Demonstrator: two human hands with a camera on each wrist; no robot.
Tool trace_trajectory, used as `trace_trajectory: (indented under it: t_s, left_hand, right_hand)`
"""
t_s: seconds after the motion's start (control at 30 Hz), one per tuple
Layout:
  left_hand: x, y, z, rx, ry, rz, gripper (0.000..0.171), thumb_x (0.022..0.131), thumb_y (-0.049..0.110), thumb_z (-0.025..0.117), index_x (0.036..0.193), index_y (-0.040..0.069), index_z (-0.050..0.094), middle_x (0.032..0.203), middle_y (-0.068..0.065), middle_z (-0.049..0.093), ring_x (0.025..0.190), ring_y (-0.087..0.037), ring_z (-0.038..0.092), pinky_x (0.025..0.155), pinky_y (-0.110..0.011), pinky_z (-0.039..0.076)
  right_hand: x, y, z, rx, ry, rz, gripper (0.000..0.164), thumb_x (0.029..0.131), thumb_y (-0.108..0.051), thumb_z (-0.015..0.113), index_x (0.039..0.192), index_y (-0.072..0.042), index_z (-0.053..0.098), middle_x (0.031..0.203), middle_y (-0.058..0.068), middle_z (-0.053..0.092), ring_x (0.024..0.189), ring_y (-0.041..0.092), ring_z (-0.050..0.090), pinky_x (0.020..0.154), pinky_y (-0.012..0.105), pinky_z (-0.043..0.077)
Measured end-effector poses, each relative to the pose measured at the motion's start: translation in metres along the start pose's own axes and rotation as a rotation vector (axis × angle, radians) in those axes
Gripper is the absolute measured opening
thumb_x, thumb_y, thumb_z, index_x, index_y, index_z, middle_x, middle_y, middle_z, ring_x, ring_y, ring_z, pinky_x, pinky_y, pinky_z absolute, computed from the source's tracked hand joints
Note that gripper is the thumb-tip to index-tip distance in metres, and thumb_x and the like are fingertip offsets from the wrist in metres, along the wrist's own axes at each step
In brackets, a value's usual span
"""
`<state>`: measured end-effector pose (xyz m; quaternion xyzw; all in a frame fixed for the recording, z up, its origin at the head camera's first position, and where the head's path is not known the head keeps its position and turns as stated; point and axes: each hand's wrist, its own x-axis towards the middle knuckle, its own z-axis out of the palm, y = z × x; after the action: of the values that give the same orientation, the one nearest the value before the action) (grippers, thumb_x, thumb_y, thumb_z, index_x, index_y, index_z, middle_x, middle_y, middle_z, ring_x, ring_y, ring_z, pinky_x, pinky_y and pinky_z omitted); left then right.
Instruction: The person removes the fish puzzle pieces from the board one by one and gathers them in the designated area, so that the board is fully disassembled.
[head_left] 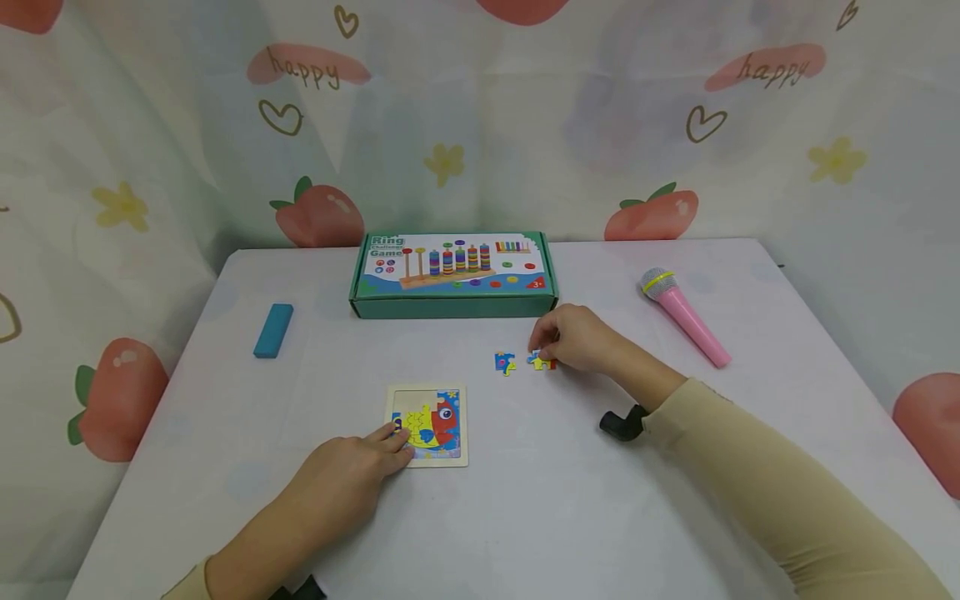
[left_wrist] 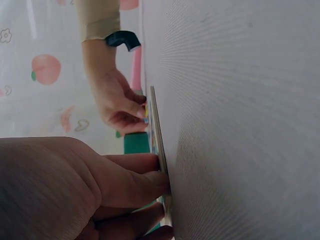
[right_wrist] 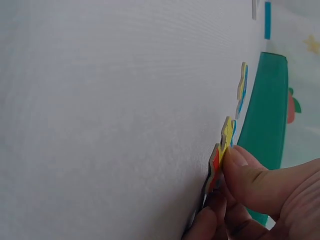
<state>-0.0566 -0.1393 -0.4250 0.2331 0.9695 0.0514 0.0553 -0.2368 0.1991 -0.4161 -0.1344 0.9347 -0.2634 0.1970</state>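
Observation:
A square wooden jigsaw board (head_left: pixel 427 462) with a partly filled fish picture lies on the table. My left hand (head_left: pixel 352 471) rests on its left side, fingers reaching over the pieces and thumb at the near edge. Farther right, my right hand (head_left: pixel 576 340) pinches a jigsaw piece (head_left: pixel 542 362), blue, yellow and red, close over the table. In the right wrist view the thumb presses against this piece (right_wrist: pixel 227 132), and the other fingers curl behind it. A second blue and yellow piece (head_left: pixel 505 362) lies just left of the right hand.
Behind the pieces stands a green game box (head_left: pixel 453 308). A blue block (head_left: pixel 273 331) lies at the left, and a pink toy microphone (head_left: pixel 690 321) at the right. A patterned curtain (head_left: pixel 517 125) hangs behind the table (head_left: pixel 525 517). Black camera mounts (head_left: pixel 622 423) sit at the wrists.

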Motion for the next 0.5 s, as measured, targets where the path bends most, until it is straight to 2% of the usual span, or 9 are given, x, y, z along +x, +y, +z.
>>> trace_trajectory:
  t_s: [0.33,0.5]
  left_hand:
    - [0.0003,-0.0003,0.0006,0.013,0.011,0.004,0.035,0.094,0.01,0.082,0.126,0.021,0.082,0.138,0.004,0.076,0.134,-0.021,0.07,0.098,-0.044,0.064]
    - [0.0013,-0.0008,0.0003,0.026,0.01,0.022,0.034,0.093,0.01,0.083,0.125,0.021,0.083,0.137,0.003,0.076,0.132,-0.022,0.072,0.097,-0.044,0.064]
  right_hand:
    - [-0.001,-0.0003,0.003,-0.066,0.045,-0.027,0.009,0.096,-0.008,0.079,0.102,-0.016,0.079,0.093,0.005,0.069,0.097,0.024,0.06,0.078,0.032,0.053]
    - [-0.0054,-0.0094,0.0048,-0.071,0.063,-0.043,0.013,0.095,-0.01,0.081,0.105,-0.015,0.077,0.09,0.005,0.066,0.094,0.023,0.06,0.076,0.032,0.052]
